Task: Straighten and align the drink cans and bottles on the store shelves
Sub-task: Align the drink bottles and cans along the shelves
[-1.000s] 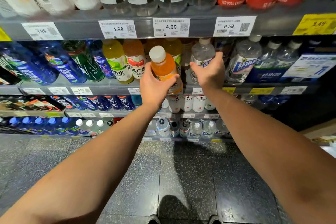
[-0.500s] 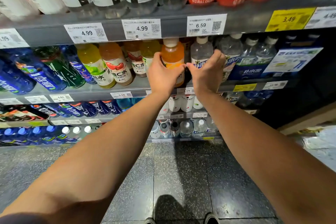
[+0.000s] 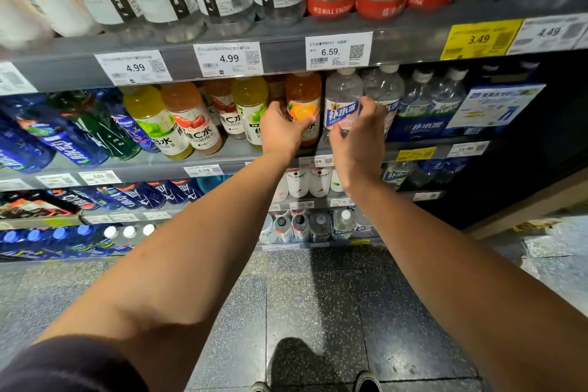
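Reaching in: both bare arms stretch out to the second shelf (image 3: 203, 158) from the top.
Left hand (image 3: 280, 132): wrapped around the lower half of the orange bottle (image 3: 304, 105), fingers curled round its left side, thumb across the front of the label.
Orange bottle: standing upright at the front edge of that shelf, orange-slice label facing out, cap tucked up behind the shelf rail above.
Right hand (image 3: 358, 137): fingers spread and loosely curved in front of the clear bottle (image 3: 342, 102), thumb by the label's lower part; whether the fingertips actually touch the plastic, I cannot tell from this angle.
Clear bottle: upright, just beside the orange one on its right, blue-and-white label facing forward.
Neighbours: yellow and peach vitamin drinks to the left lean at a slant; more clear bottles with blue labels line up to the right.
Price tags: the 6.59 tag (image 3: 339, 50) sits on the rail directly above the two bottles.
Floor (image 3: 318, 296): dark speckled tiles, shoe tips at the bottom edge.
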`<action>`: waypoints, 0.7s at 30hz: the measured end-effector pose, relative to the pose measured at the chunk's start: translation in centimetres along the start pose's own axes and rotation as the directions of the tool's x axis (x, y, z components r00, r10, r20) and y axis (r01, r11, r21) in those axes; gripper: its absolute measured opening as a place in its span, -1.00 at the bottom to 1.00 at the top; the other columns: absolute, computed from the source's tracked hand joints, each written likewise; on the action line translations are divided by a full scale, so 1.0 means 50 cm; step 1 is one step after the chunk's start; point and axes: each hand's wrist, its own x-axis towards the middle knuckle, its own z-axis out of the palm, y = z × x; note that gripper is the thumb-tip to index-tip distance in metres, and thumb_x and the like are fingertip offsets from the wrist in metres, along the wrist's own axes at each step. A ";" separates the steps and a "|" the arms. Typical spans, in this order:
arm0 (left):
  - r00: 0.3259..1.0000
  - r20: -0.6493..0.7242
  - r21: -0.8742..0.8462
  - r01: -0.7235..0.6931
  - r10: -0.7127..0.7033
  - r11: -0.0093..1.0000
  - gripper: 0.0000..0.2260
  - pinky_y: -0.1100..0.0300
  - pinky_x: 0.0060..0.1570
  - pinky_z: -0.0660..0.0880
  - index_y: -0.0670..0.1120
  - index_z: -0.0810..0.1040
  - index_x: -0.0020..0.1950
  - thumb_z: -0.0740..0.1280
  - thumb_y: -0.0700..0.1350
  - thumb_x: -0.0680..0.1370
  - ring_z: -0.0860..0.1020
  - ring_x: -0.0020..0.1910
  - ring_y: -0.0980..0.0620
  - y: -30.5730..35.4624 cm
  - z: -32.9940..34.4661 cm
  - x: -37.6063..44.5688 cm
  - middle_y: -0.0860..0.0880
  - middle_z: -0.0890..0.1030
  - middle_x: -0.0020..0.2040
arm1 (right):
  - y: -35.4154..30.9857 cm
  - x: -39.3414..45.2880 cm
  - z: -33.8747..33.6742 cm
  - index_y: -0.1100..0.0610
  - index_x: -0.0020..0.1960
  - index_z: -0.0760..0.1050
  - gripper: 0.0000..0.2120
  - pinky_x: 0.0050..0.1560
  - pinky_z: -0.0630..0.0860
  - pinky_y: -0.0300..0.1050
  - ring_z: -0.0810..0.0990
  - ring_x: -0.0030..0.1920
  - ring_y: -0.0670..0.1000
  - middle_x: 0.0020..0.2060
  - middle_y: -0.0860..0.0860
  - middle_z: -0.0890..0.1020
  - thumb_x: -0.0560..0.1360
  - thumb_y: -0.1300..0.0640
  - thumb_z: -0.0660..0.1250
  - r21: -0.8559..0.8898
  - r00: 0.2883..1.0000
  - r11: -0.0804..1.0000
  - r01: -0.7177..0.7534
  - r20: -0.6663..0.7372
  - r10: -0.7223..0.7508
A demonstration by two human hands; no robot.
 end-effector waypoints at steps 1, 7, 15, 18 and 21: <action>1.000 0.027 -0.032 0.011 -0.010 0.999 -0.56 0.17 0.01 0.55 -0.19 0.53 0.16 0.59 -0.12 0.37 0.60 -0.06 0.02 -0.009 -0.008 -0.001 -0.06 0.63 -0.01 | -0.004 -0.005 -0.002 0.25 0.32 0.36 -0.49 0.07 0.55 0.06 0.53 0.14 0.17 0.19 0.18 0.45 0.42 0.20 0.41 0.006 0.999 1.000 0.030 -0.012 -0.030; 1.000 -0.004 -0.131 0.016 -0.017 0.991 -0.79 0.02 0.01 0.61 -0.14 0.56 0.10 0.41 -0.28 0.49 0.62 -0.22 0.00 -0.065 -0.072 -0.033 -0.05 0.61 -0.19 | -0.062 -0.045 0.015 0.25 0.19 0.47 -0.67 0.09 0.46 -0.11 0.48 0.11 0.07 0.13 0.18 0.47 0.45 0.19 0.36 0.160 0.983 0.970 0.184 -0.003 -0.186; 0.988 -0.154 -0.049 0.013 -0.020 0.999 -0.79 0.21 -0.03 0.53 -0.10 0.53 0.10 0.42 -0.23 0.49 0.56 -0.17 0.08 -0.103 -0.206 -0.064 -0.03 0.60 -0.11 | -0.139 -0.091 0.042 0.21 0.17 0.44 -0.69 0.05 0.46 0.01 0.52 0.05 0.12 0.14 0.15 0.44 0.47 0.14 0.35 0.266 0.950 0.949 0.166 0.213 -0.226; 0.977 -0.210 -0.063 0.014 -0.027 0.998 -0.73 0.30 -0.04 0.50 -0.12 0.52 0.13 0.47 -0.17 0.47 0.56 -0.13 0.11 -0.126 -0.252 -0.062 0.00 0.61 -0.08 | -0.170 -0.104 0.058 0.21 0.21 0.43 -0.65 0.08 0.45 -0.06 0.52 0.08 0.11 0.18 0.13 0.45 0.49 0.11 0.37 0.267 0.940 0.953 0.147 0.262 -0.218; 0.979 -0.202 -0.072 0.025 -0.039 0.997 -0.68 0.38 -0.05 0.46 -0.15 0.52 0.18 0.48 -0.16 0.47 0.53 -0.16 0.27 -0.148 -0.285 -0.056 0.04 0.59 -0.05 | -0.200 -0.116 0.087 0.22 0.28 0.41 -0.57 0.01 0.30 -0.37 0.49 0.14 0.06 0.21 0.11 0.46 0.49 0.08 0.41 0.267 0.949 0.962 0.048 0.289 -0.127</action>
